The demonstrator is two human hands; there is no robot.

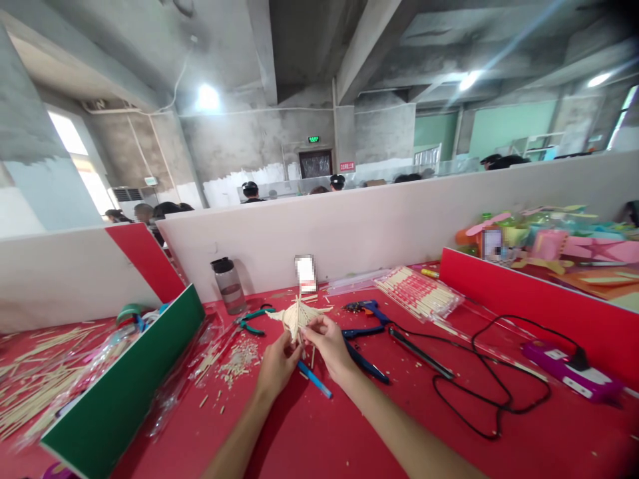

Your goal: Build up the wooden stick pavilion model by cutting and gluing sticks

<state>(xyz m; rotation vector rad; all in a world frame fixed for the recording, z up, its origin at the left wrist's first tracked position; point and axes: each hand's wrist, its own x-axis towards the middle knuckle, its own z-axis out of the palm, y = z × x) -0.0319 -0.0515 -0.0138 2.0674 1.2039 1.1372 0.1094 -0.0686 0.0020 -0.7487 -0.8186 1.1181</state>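
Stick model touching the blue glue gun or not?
Apart. The head view shows a strip of red tabletop between the stick model and the blue glue gun.

This looks like a craft workshop: a glue gun (368, 307) and bagged sticks (418, 294) lie right of the right hand (323, 338), a red worktable (299, 439) spreads beneath it, and beyond it other people's heads (250, 190) show under bare concrete beams (372, 46).

Heavy beams (368, 50) cross a bare concrete ceiling (309, 40) w/ lamps (208, 98) lit; below, a part-whitewashed gry. wall (234, 136), grn. sign (313, 140) over dk. door (315, 165), bright window (67, 133) at L, wht. partition (319, 226) edging a red tabletop (409, 432).
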